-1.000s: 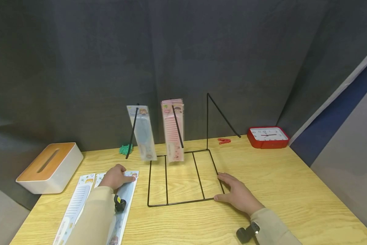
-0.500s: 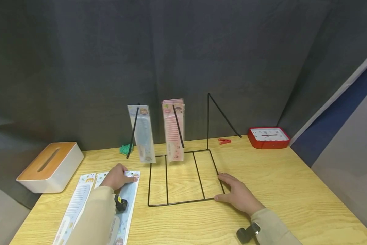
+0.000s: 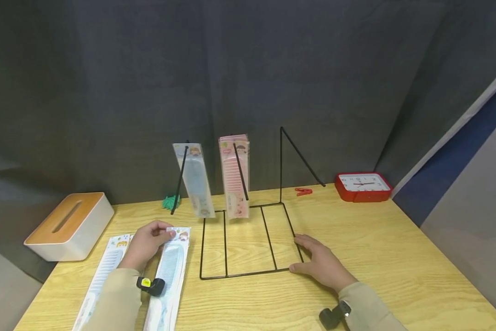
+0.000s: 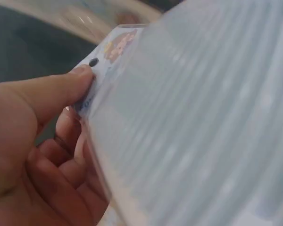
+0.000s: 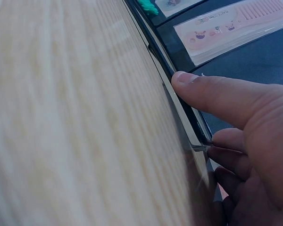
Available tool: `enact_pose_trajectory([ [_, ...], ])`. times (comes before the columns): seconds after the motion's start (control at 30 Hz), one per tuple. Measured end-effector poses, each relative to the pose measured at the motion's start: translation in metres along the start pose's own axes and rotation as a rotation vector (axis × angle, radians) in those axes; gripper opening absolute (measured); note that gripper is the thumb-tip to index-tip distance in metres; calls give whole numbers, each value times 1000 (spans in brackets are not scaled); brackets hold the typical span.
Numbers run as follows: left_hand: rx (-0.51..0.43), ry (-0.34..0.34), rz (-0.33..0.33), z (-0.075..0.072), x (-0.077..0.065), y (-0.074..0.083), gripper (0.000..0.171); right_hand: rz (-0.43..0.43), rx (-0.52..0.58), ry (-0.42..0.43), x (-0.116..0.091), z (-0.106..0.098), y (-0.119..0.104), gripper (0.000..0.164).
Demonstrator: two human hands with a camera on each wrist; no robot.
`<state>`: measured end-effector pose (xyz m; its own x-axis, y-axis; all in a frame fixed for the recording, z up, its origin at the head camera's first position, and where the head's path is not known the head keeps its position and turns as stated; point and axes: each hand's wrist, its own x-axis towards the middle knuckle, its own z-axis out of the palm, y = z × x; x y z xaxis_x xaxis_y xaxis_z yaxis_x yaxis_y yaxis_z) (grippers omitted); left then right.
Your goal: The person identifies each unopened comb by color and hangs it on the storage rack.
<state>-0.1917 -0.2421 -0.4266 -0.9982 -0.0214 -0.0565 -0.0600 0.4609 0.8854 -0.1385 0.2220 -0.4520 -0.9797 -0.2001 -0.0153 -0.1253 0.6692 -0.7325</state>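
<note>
My left hand [image 3: 146, 243] pinches the upper left corner of a blue comb in a clear packet [image 3: 170, 276], beside its hang hole. The packet tilts above the table in the head view and fills much of the left wrist view. My right hand [image 3: 324, 266] rests at the front right corner of a black wire rack [image 3: 253, 273]; its thumb lies along the front bar and its fingertips touch the side bar. A packaged blue comb [image 3: 196, 184] hangs on the rack's left hook, and packaged pink combs [image 3: 234, 184] hang on the middle one. The right hook [image 3: 301, 156] is bare.
Another packaged blue comb [image 3: 103, 280] lies left of my left arm, with one more partly hidden by the hand. A tissue box [image 3: 71, 225] stands far left. Behind the rack lie a green object [image 3: 170, 202] and a red clip [image 3: 303, 191]; a red clock [image 3: 362, 187] is far right.
My left hand has turned and drawn slightly left and toward me, raising the packaged comb off the table. The hung blue comb swings slightly. My right hand has stayed put.
</note>
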Motion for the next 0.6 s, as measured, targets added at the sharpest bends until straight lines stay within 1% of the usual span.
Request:
enact_pose_trajectory([
  [0.1, -64, -14, 54, -4, -14, 14, 32, 5, -4, -3, 1, 1, 0, 86],
  [0.17, -120, -35, 103, -7, -24, 24, 32, 10, -5, -4, 1, 0, 0, 87],
  [0.3, -234, -79, 231, -15, -47, 44, 23, 16, -6, -4, 1, 0, 0, 87],
  [0.47, -269, -102, 381, -25, -79, 73, 9, 17, -7, -1, 0, 0, -1, 87],
  [0.53, -282, -100, 443, -28, -91, 85, 7, 15, -10, 0, 0, 0, -1, 87],
  [0.6, -301, -104, 502, -30, -100, 95, 9, 15, -10, -1, 0, 0, -1, 87],
])
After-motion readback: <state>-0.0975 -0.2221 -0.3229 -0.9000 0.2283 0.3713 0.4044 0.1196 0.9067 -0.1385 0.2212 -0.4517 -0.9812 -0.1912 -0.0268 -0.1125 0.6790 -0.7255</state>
